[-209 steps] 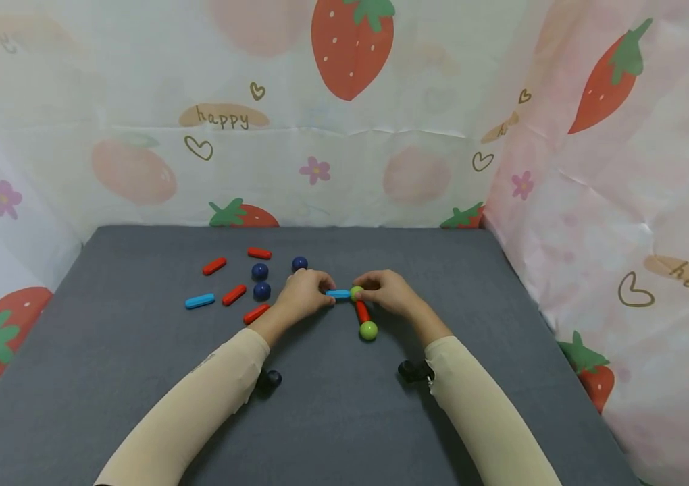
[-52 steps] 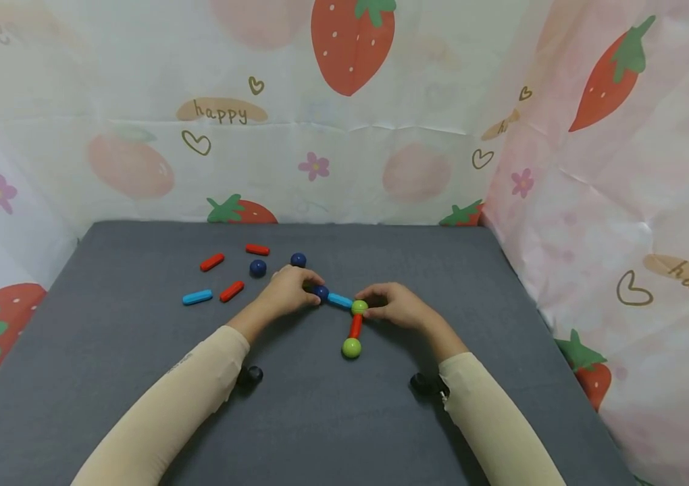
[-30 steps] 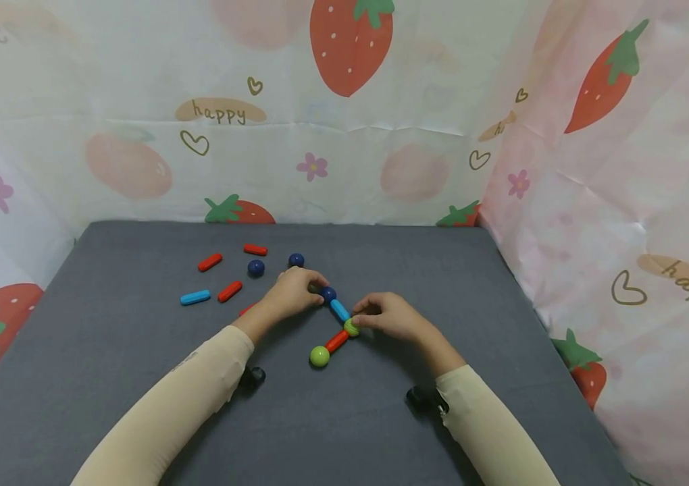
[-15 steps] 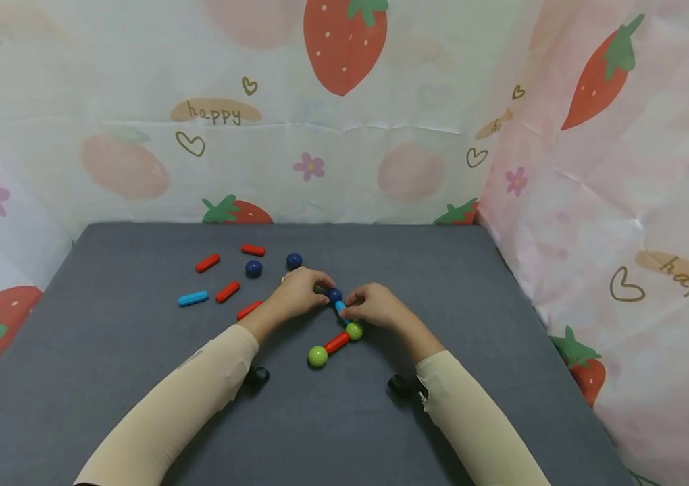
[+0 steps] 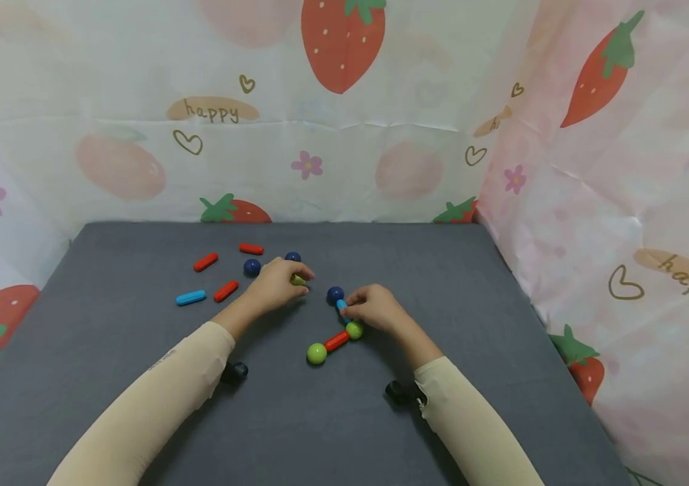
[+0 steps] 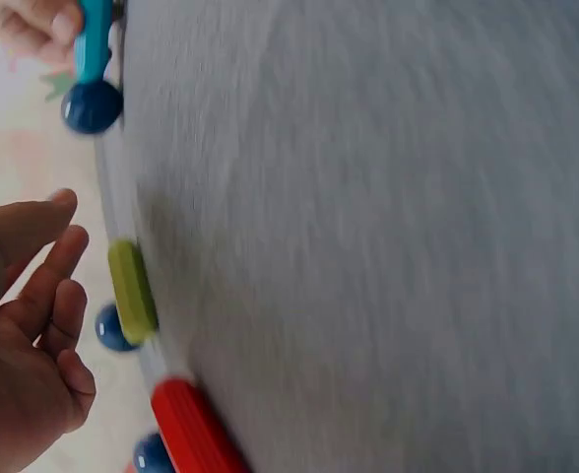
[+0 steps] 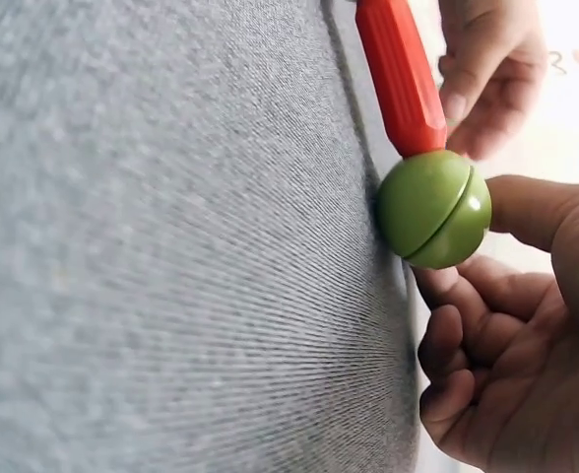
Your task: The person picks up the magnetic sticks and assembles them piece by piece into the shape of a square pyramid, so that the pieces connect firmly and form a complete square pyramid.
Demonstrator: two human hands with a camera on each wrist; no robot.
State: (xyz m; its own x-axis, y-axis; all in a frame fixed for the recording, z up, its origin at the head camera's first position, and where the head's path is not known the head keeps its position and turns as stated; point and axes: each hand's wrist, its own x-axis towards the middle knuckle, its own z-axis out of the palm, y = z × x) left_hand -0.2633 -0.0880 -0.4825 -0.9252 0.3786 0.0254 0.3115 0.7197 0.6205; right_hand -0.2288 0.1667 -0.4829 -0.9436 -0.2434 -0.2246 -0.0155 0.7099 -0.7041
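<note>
My right hand (image 5: pixel 375 307) pinches a light-blue rod (image 6: pixel 94 39) between thumb and fingers. That rod joins a dark-blue ball (image 5: pixel 335 294) at its far end to a grooved green ball (image 7: pixel 434 209) at its near end. From the grooved ball a red rod (image 5: pixel 337 341) runs to a plain green ball (image 5: pixel 317 354), all lying in a bent chain on the table. To its left, my left hand (image 5: pixel 276 285) holds nothing, its fingers loosely extended over a yellow-green rod (image 6: pixel 132 292). A gap separates the fingertips from this rod in the left wrist view.
Loose red rods (image 5: pixel 225 291), another light-blue rod (image 5: pixel 190 298) and dark-blue balls (image 5: pixel 252 267) lie left of and behind the left hand on the grey cloth-covered table (image 5: pixel 314 425). A strawberry-print curtain (image 5: pixel 344 148) hangs behind and on both sides.
A dark-blue ball was added to the light-blue rod and the chain bent. My right hand shifted from the grooved green ball to the rod. My left hand released the dark-blue ball and moved left.
</note>
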